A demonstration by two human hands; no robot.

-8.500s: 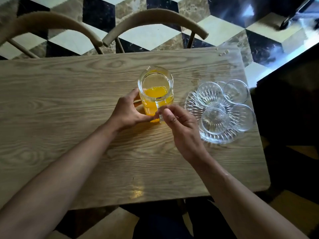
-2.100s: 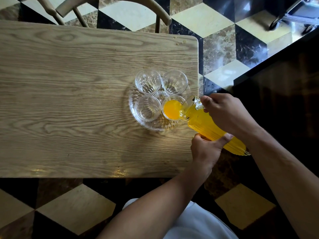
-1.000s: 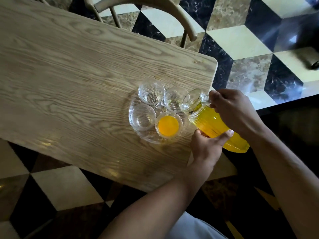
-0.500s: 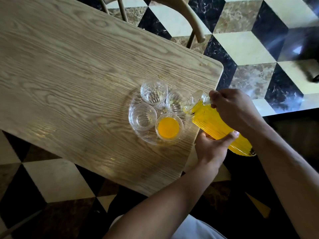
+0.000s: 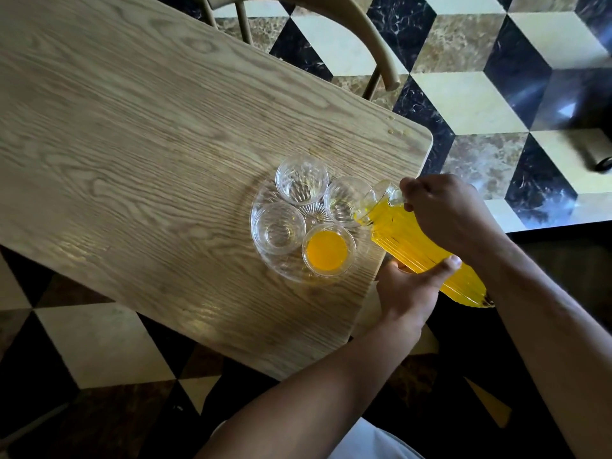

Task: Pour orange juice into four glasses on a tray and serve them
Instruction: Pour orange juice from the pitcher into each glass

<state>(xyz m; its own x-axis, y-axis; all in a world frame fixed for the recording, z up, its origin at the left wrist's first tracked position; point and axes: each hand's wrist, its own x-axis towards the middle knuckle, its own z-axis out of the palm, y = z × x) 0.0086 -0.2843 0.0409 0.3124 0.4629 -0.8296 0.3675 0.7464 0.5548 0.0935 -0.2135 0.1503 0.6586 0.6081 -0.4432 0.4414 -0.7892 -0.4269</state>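
A round clear glass tray [image 5: 265,197] lies near the right end of the wooden table [image 5: 132,134] and carries several small glasses. The near glass [image 5: 328,250] holds orange juice. The left glass [image 5: 278,228], the far glass [image 5: 302,179] and the right glass [image 5: 344,200] look empty. A ribbed glass jug [image 5: 414,246] of orange juice is tilted, its spout over the right glass. My right hand [image 5: 443,213] grips the jug at its handle. From below, my left hand [image 5: 410,286] holds the jug's body, thumb on its side.
A wooden chair [image 5: 331,14] stands behind the table's far edge. A few drops [image 5: 392,125] lie near the table's far right corner. The floor around is tiled in black, cream and brown. The tray sits close to the table's right edge.
The jug's spout has moved from the filled near glass to the right glass and tipped further down. Both hands keep their hold on it. The camera view has shifted.
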